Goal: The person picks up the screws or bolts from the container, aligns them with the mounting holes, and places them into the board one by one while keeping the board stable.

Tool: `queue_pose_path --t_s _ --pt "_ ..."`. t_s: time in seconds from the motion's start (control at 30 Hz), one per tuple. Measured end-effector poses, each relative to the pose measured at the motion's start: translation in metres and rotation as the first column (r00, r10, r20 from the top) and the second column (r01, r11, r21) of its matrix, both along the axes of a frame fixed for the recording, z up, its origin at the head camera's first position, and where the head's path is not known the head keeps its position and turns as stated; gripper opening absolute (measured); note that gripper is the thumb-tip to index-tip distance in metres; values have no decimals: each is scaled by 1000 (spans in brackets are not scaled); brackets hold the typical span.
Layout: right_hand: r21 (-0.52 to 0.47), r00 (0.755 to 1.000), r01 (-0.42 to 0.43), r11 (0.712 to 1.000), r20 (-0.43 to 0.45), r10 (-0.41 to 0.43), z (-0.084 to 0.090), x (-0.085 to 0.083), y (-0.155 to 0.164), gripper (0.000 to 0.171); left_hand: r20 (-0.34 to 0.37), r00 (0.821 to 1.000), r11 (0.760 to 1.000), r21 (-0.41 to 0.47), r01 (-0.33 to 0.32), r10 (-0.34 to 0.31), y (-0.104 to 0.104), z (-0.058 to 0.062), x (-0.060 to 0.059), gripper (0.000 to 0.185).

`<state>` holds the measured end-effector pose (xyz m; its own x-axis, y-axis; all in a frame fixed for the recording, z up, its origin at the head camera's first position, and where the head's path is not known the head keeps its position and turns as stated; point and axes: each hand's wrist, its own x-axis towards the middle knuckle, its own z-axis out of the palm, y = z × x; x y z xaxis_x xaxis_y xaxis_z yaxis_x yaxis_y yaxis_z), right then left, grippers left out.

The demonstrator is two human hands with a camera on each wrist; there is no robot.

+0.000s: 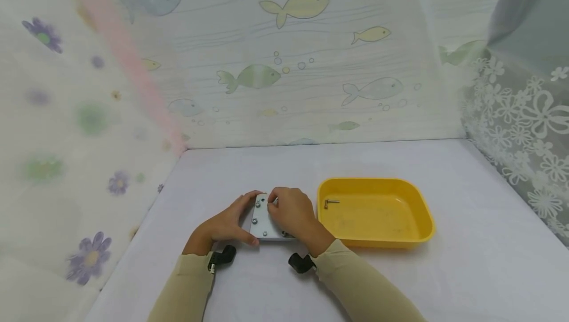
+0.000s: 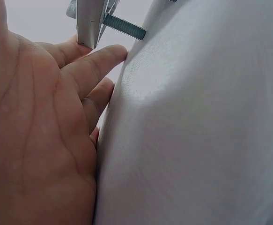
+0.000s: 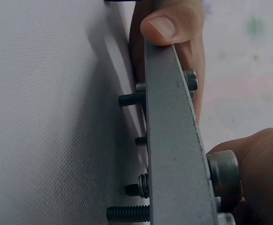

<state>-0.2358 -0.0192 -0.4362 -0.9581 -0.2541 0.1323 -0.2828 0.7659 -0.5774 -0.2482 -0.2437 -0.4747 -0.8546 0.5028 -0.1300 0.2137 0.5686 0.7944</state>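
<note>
A thick grey metal plate (image 1: 270,228) sits just above the white cloth, raised on bolt shanks (image 3: 128,214) that stick out underneath. Several socket-head bolts (image 1: 255,221) stand in its holes. My left hand (image 1: 226,224) grips the plate from the left, thumb at the near edge and fingers round the far corner. Over the plate's right half, my right hand (image 1: 294,213) has its fingers curled, thumb and fingertips pinching a bolt at the far part of the plate, mostly hidden by the hand. A large bolt head (image 3: 223,176) shows close by the right fingers in the right wrist view.
Right of the plate stands a yellow tray (image 1: 378,243) with a couple of loose bolts (image 1: 332,202) near its left wall. Both wrists carry small black cameras (image 1: 301,263). Patterned cloth walls (image 1: 311,65) enclose the table's back and sides.
</note>
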Motion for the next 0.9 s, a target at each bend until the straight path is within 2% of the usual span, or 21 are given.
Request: queue_pose_path --t_s 0.3,0.9 --pt "48 999 4 999 -32 -2 -1 1 -2 6 -4 1000 1000 18 15 -15 -1 2 2 121" --pt "39 1000 -1 999 -26 2 -3 0 -2 5 -3 1000 1000 28 9 -9 0 5 4 121"
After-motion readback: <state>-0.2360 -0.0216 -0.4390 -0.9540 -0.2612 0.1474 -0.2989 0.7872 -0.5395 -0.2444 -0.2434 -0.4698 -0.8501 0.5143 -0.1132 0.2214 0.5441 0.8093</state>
